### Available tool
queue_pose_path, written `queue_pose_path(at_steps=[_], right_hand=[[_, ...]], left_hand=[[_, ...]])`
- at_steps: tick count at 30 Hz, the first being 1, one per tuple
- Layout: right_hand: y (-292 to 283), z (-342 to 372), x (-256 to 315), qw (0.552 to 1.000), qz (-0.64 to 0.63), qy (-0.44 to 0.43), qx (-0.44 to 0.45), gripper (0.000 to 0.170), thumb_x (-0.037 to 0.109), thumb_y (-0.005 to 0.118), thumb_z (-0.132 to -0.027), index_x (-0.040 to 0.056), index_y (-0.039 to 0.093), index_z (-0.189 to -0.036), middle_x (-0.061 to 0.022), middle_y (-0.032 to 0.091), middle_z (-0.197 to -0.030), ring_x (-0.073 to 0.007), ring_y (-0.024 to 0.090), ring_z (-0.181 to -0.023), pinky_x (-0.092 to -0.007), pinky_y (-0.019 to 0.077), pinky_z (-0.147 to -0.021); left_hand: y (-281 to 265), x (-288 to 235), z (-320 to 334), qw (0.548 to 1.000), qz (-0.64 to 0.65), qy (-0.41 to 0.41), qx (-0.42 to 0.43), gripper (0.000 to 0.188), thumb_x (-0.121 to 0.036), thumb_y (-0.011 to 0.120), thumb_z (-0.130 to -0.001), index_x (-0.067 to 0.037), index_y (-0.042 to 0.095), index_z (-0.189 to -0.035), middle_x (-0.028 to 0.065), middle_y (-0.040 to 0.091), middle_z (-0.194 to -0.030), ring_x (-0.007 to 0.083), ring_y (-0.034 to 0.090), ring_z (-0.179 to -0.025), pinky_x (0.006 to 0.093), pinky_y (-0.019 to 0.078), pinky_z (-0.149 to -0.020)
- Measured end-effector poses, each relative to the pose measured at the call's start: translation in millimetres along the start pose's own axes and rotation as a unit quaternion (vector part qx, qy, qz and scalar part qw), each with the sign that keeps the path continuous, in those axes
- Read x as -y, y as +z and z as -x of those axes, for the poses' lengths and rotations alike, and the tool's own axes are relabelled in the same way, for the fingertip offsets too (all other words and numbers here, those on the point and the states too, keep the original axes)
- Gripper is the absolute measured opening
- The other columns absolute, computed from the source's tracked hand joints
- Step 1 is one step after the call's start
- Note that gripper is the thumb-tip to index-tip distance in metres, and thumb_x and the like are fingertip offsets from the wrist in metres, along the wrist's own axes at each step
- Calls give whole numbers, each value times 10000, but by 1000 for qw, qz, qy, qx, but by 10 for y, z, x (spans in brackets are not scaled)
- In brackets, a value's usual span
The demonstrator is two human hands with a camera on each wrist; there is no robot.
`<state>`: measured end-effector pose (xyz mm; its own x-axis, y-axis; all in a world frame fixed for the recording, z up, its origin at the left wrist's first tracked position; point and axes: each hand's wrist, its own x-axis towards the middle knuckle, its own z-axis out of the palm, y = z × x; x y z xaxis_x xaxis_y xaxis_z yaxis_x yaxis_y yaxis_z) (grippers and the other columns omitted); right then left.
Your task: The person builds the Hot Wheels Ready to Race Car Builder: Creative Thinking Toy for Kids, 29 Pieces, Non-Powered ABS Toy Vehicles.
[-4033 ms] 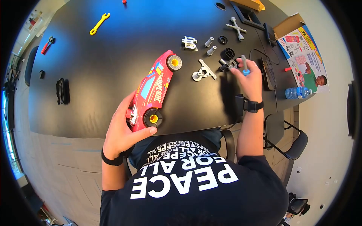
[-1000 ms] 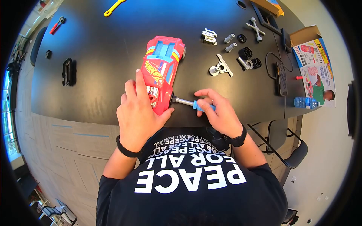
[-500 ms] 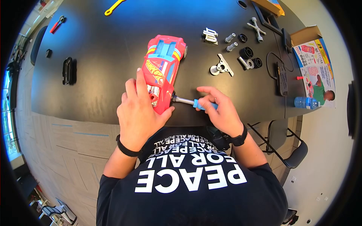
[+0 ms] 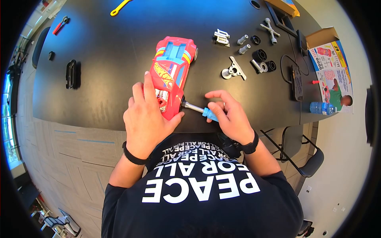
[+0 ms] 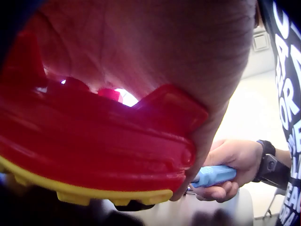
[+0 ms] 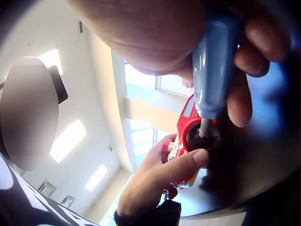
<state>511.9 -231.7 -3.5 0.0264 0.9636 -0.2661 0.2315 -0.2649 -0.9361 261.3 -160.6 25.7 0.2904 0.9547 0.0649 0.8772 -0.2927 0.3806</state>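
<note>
A red toy car (image 4: 168, 65) with blue and yellow decals stands on the dark table, its length running away from the person. Over its near end lies my left hand (image 4: 143, 119), gripping the body with the thumb low on the right side. My right hand (image 4: 235, 122) holds a screwdriver by its blue handle (image 4: 210, 114), the index finger lifted off it. In the right wrist view, the grey shaft of the screwdriver (image 6: 205, 126) meets the centre of a black wheel (image 6: 193, 134). The left wrist view shows the car's red side (image 5: 94, 141) close up under the palm.
Right of the car lie a grey bracket (image 4: 234, 69), a silver engine-like piece (image 4: 221, 37), grey pegs (image 4: 244, 49), black rings (image 4: 259, 55) and a cross wrench (image 4: 270, 31). A water bottle (image 4: 322, 108) and a printed box (image 4: 331, 67) stand farther right. A yellow wrench (image 4: 119, 8) lies at the back.
Since four seconds ago, the car has been set down on its wheels, and the right hand has brought the screwdriver from the loose parts to its wheel. Lately the handle has tilted slightly toward the person.
</note>
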Motion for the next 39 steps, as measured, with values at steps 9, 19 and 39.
queue_pose_path(at_steps=[9,19,39], right_hand=[[2,-64,-42,993,75,-94,12,226,177,836,-1002,26,741,-1141,-104,774,-914,-232,715,-758,-376,535,-713],[10,-25,211,969,208,-124,35,254,259,858,-973,54,748,-1077,-144,749,-883,-397,719,-835,-481,553,-763],[-1532,-490,-85,850,410,-208,-256,352,-81,828,-818,25,731,-1140,-166,755,-1066,-432,717,-1052,-468,567,-926]], left_hand=[[-38,55,-10,999,27,18,3,1307,-449,1058,-628,-3,403,-1667,196,605,-1408,408,726,-1156,488,625,-871],[-35,108,-30,999,41,28,6,1299,-434,1057,-624,-12,407,-1666,188,613,-1397,400,729,-1153,487,627,-862],[-295,413,32,973,190,94,88,1249,-414,1052,-608,-27,469,-1642,189,676,-1327,403,738,-1146,494,614,-919]])
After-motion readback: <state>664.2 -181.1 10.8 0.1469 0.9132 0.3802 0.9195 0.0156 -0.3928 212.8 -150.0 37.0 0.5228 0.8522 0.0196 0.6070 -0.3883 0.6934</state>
